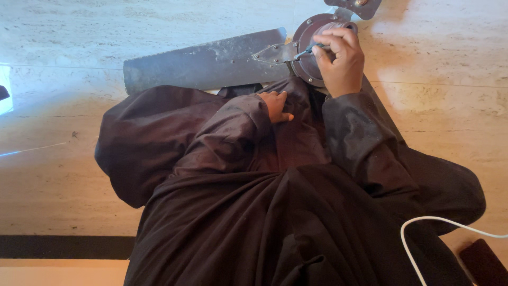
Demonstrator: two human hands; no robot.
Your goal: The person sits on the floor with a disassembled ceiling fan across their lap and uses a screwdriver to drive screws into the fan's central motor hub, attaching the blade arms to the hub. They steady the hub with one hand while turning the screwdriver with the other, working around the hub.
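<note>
1. Fan hub point(309, 50) at top centre, one blade point(203, 63) bolted on through its bracket – others mostly hidden.
2. Right hand point(341, 58) pinching a thin tool point(308, 51) at the bracket point(275, 53) – fastener state unclear.
3. Left hand point(276, 106) curled on dark cloth below.
4. Bare floor point(439, 95) right; cable point(423, 228) lower right.

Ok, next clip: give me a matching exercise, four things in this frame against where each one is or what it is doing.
Things:
1. right hand
2. left hand
3. fan blade
4. white cable

Places or states:
A. loops over the dark robe at lower right
B. lies flat on the pale stone floor, bolted to the hub
C. grips a thin blue-handled tool at the round fan hub
D. rests on the dark cloth in the lap

Pairs: 1-C, 2-D, 3-B, 4-A
</note>
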